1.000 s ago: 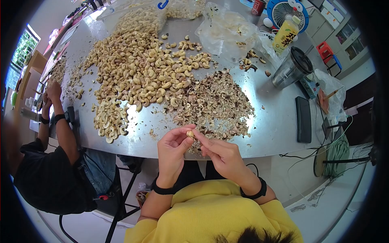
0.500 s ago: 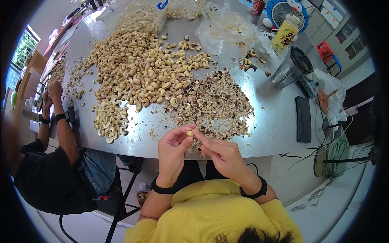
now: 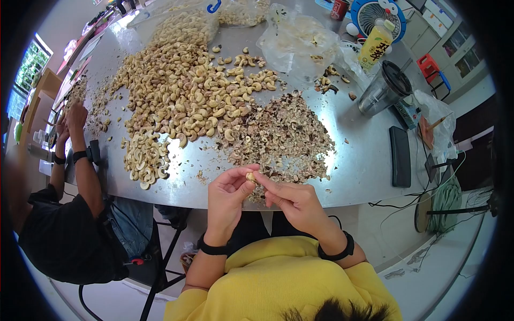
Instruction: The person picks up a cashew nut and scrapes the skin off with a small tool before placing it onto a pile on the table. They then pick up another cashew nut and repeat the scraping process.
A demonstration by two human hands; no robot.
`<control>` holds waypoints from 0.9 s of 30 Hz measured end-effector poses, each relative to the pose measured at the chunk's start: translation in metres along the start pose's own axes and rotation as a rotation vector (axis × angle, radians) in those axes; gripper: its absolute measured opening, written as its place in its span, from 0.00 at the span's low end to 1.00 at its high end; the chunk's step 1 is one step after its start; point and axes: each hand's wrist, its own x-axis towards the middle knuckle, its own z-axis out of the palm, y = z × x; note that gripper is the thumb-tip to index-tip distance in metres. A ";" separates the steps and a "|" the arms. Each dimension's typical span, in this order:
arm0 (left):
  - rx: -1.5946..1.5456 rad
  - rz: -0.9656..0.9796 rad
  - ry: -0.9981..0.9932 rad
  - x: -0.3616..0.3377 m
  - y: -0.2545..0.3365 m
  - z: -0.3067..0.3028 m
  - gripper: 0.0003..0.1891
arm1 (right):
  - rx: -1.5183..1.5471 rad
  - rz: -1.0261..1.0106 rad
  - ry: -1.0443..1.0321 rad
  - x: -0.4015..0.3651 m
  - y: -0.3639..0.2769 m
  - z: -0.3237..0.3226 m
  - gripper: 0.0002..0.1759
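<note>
Between the thumb and fingertips of my left hand is a single cashew nut, held above the table's near edge. My right hand is closed, its index fingertip against the nut. Its curled fingers hide whatever they hold, if anything. Just beyond both hands lies a heap of peeled skins and crumbs. A large pile of cashews spreads behind to the left, with a smaller group of pale cashews nearer the edge.
On the metal table are a plastic bag, a yellow bottle, a lidded tumbler, a blue fan and a black phone. A co-worker sits at the left, hands over nut scraps.
My hands keep almost the same pose around the cashew. The co-worker's hands have shifted slightly at the far left.
</note>
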 end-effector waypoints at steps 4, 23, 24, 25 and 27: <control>0.007 -0.012 -0.006 0.000 0.000 -0.001 0.11 | -0.003 -0.044 0.019 0.000 0.002 0.001 0.30; 0.005 0.011 0.027 0.000 -0.001 0.001 0.11 | -0.026 -0.067 0.040 -0.001 0.004 0.003 0.32; 0.004 0.010 0.029 0.000 0.000 0.001 0.11 | -0.029 -0.068 0.045 -0.001 0.004 0.003 0.32; 0.003 0.009 0.031 0.000 0.000 0.002 0.11 | -0.031 -0.069 0.048 -0.001 0.004 0.003 0.32; -0.002 0.013 0.034 0.000 0.000 0.002 0.11 | -0.048 -0.083 0.060 -0.001 0.004 0.003 0.32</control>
